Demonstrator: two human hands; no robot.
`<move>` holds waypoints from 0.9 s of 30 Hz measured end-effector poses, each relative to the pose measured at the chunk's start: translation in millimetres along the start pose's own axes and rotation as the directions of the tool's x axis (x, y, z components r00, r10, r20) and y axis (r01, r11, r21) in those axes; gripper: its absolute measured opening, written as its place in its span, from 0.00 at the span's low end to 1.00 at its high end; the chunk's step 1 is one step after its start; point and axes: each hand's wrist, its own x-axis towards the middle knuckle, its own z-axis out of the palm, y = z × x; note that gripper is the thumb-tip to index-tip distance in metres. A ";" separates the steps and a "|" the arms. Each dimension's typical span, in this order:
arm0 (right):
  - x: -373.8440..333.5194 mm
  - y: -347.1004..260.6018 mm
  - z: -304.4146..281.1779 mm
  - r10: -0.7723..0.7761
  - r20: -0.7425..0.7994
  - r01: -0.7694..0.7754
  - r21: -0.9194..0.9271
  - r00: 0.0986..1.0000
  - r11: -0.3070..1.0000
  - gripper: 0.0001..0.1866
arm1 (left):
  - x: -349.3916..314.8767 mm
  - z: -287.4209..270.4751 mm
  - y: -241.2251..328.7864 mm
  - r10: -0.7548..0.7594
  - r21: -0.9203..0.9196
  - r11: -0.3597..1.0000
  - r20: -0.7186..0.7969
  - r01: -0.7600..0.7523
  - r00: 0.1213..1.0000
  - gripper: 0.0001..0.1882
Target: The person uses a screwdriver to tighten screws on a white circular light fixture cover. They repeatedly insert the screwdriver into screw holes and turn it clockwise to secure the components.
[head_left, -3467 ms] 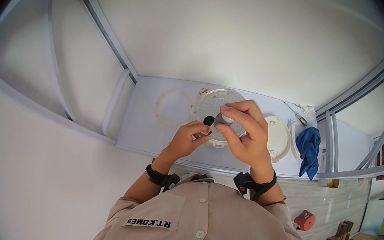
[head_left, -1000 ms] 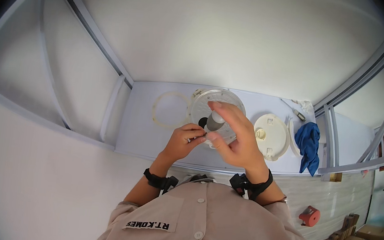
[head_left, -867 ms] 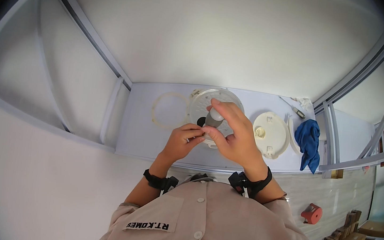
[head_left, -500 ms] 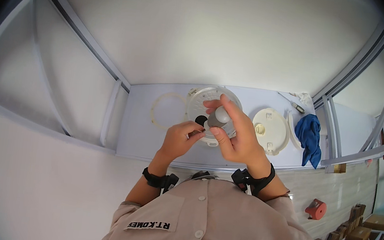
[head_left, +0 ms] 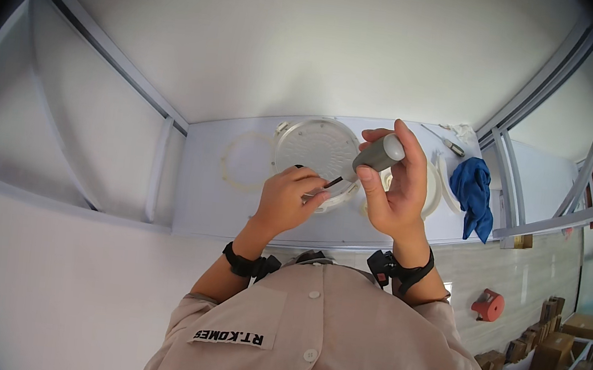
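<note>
Screwdriver (head_left: 376, 157) with grey handle is clasped in the right hand (head_left: 401, 197). Half a second ago it stood more upright above the round pale part (head_left: 319, 144), beyond the left hand (head_left: 286, 198) — now it leans, shifted rightward, so probably it presses there no more. Its dark tip (head_left: 333, 183) (if I see correctly) is beside left fingers, nearly together — what they pinch, I cannot tell.

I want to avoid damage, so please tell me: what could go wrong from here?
The thin dark strip pinched in the left hand could drop onto the round, silvery, metal-looking disc. The grey cylindrical handle in the right hand might slip and mark it. The crumpled blue cloth, near the front edge of the pale table, may slide off.
</note>
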 end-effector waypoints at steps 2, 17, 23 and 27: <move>-1.3 -0.6 -2.0 0.034 -0.006 -0.034 0.007 0.999 0.999 0.37 | 1.8 2.8 -1.0 0.022 0.009 1.000 0.014 -0.022 1.000 0.06; 0.4 8.5 -13.1 -0.061 -0.204 0.070 0.038 0.977 0.997 0.40 | -6.9 6.2 -12.7 0.074 0.008 0.997 0.008 -0.075 0.997 0.07; -0.5 12.0 -13.9 -0.064 -0.231 0.082 0.066 0.971 0.994 0.40 | -5.9 7.2 -11.3 0.036 0.022 0.999 0.003 -0.036 0.999 0.13; -3.0 13.8 -13.5 -0.067 -0.221 0.088 0.087 0.973 0.992 0.39 | -3.7 3.5 -5.2 0.028 -0.006 1.000 -0.011 -0.028 1.000 0.22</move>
